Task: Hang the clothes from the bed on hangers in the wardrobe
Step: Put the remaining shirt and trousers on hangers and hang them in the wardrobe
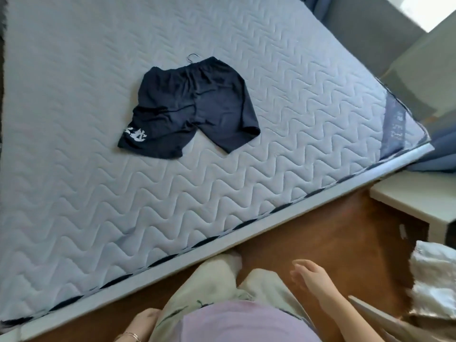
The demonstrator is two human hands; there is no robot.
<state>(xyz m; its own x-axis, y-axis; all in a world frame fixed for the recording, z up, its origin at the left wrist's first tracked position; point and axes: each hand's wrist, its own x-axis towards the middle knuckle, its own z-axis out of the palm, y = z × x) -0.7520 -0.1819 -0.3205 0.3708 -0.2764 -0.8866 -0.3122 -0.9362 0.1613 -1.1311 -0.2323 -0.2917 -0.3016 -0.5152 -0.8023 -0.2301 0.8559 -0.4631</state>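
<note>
From my seat the bed (98, 206) fills most of the view: a pale grey mattress with a wavy quilted pattern, its near edge running on a slant from lower left to upper right. Below that edge lies the brown wooden floor (325, 233), where the person stands just beside the bed in light trousers and a lilac top.

The shorts (192, 107) lie flat on the mattress, a little left of the middle and well away from the near edge. They are dark navy, waistband toward the far side, legs spread toward me, with a white print on the hem of the leg at the left of the picture. To the right, past the corner of the bed, stands a white bedside table (407, 201), with blue curtains (444, 151) behind it and a crumpled white bundle (434, 270) at the right edge — I cannot tell what that bundle is.

The right hand (311, 275) hangs over the floor beside the trousers, fingers apart and relaxed, holding nothing. The left hand (144, 319) shows only partly at the bottom edge, with a thin bracelet at the wrist; I cannot tell how its fingers lie.

Smallest of all — a thin metal hanger hook (193, 56) pokes out from behind the waistband of the shorts, lying on the mattress.
</note>
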